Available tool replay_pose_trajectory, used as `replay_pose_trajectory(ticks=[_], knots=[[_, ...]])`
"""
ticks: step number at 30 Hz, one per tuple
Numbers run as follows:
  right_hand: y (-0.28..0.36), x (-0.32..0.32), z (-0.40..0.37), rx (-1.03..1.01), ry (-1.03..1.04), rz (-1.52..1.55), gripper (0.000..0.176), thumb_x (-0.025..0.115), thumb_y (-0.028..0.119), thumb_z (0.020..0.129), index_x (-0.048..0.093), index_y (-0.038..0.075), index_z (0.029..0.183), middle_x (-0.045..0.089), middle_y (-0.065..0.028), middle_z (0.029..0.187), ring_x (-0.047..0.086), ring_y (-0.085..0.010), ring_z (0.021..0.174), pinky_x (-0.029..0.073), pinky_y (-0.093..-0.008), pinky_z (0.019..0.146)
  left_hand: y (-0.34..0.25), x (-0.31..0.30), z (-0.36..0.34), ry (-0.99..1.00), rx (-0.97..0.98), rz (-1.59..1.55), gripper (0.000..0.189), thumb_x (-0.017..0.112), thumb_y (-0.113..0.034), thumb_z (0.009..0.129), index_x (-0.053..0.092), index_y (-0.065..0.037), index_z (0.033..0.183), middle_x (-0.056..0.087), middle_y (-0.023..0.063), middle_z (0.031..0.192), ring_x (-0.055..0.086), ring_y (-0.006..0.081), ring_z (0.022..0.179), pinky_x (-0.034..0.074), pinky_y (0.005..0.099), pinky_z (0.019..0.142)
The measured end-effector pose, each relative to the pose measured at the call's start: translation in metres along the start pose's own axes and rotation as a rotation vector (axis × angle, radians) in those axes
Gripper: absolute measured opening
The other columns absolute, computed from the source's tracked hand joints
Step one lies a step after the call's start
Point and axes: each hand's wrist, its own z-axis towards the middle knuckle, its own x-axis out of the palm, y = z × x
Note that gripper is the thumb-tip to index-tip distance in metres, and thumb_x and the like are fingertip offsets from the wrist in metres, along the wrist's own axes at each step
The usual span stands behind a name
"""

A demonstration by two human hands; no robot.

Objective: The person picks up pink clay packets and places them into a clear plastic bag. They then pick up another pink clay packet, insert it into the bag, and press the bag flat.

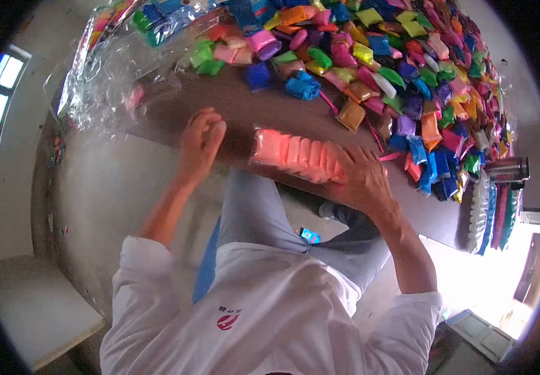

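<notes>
A row of coral-pink packets, pressed side by side in clear wrapping, lies near the front edge of the brown table. My right hand is around the right end of this row, its fingers over the top and its thumb hard to make out. To the left of the row, my left hand is raised by the table edge, touching none of the packets. Its fingers are a little bent, with the thumb apart, and nothing is in them. The row is slightly blurred.
A large heap of small colourful packets covers the far and right side of the table. Crumpled clear plastic lies at the left. Bundled strips of packets and a dark cylindrical container are at the right edge.
</notes>
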Motion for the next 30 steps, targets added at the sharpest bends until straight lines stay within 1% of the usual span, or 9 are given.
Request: replay_pose_trajectory(ticks=[2,6,8,12,15,20,23,26,30], knots=[[-0.002,0.003,0.0,-0.04,-0.072,-0.01,0.073,0.081,0.026,0.061,0.053,0.008,0.126,0.058,-0.0129,0.112,0.057,-0.0334,0.101,0.046,-0.0443,0.087,0.005,0.0,0.002,-0.001,-0.295,-0.152,0.038,0.061,-0.035,0.089,0.06,-0.001,0.106,0.056,0.0178,0.119,0.055,0.0307,0.112,0.045,0.0378,0.09],[-0.001,0.004,0.002,-0.046,-0.14,-0.036,0.069,0.079,0.02,0.06,0.055,0.008,0.124,0.058,-0.0119,0.112,0.056,-0.0328,0.102,0.046,-0.0437,0.087,-0.004,0.025,0.004,0.102,-0.362,-0.278,0.044,0.063,-0.038,0.087,0.059,0.001,0.106,0.057,0.017,0.114,0.057,0.0294,0.105,0.046,0.0375,0.089],[-0.001,0.004,0.003,-0.059,-0.15,-0.047,0.07,0.079,0.018,0.06,0.054,0.008,0.124,0.058,-0.0116,0.112,0.056,-0.0329,0.102,0.046,-0.0435,0.087,-0.012,0.041,0.008,0.16,0.181,-0.058,0.05,0.065,-0.039,0.086,0.055,0.002,0.113,0.058,0.0167,0.111,0.059,0.0274,0.099,0.047,0.0373,0.086],[-0.01,0.003,0.0,-0.056,-0.193,-0.078,0.065,0.077,0.022,0.062,0.056,0.01,0.123,0.057,-0.0107,0.109,0.057,-0.0323,0.099,0.046,-0.0435,0.085,-0.029,0.052,0.006,0.16,0.176,-0.093,0.057,0.067,-0.039,0.084,0.049,0.001,0.12,0.057,0.0172,0.11,0.059,0.0265,0.097,0.048,0.037,0.085],[-0.009,-0.007,0.0,-0.067,-0.266,-0.149,0.061,0.077,0.027,0.064,0.059,0.012,0.12,0.057,-0.0096,0.104,0.057,-0.0308,0.094,0.046,-0.0436,0.081,-0.045,0.046,0.009,0.301,-0.027,-0.149,0.061,0.066,-0.04,0.085,0.044,-0.003,0.128,0.058,0.014,0.115,0.058,0.0246,0.106,0.045,0.0362,0.091],[-0.001,-0.031,0.002,-0.083,-0.328,-0.256,0.063,0.076,0.026,0.063,0.058,0.012,0.121,0.055,-0.0084,0.1,0.056,-0.0293,0.091,0.045,-0.0448,0.088,-0.08,0.03,0.026,0.092,0.04,-0.244,0.041,0.055,-0.032,0.093,0.049,-0.002,0.121,0.061,0.0143,0.104,0.059,0.0282,0.099,0.046,0.0394,0.087],[-0.01,-0.009,-0.001,-0.149,-0.304,-0.313,0.071,0.076,0.035,0.064,0.054,0.011,0.127,0.055,-0.0121,0.11,0.054,-0.0319,0.102,0.039,-0.0482,0.097,-0.045,0.052,0.023,0.194,0.113,0.211,0.031,0.045,-0.026,0.097,0.055,-0.001,0.113,0.062,0.0174,0.104,0.059,0.0361,0.096,0.046,0.0432,0.087],[-0.013,0.001,-0.003,-0.082,-0.189,-0.186,0.085,0.075,0.05,0.064,0.046,0.011,0.134,0.043,-0.0195,0.135,0.041,-0.039,0.123,0.032,-0.0522,0.103,-0.012,0.072,0.009,0.101,0.235,0.355,0.031,0.042,-0.025,0.097,0.059,-0.001,0.107,0.061,0.0193,0.107,0.056,0.0408,0.098,0.044,0.0465,0.087],[-0.007,-0.008,-0.001,-0.015,-0.132,-0.123,0.089,0.079,0.048,0.059,0.047,0.011,0.134,0.043,-0.0193,0.135,0.042,-0.0397,0.122,0.031,-0.0518,0.104,-0.026,0.065,0.01,0.061,0.182,0.26,0.025,0.043,-0.019,0.096,0.06,0.0,0.096,0.061,0.0207,0.097,0.058,0.0392,0.09,0.046,0.0474,0.079]])
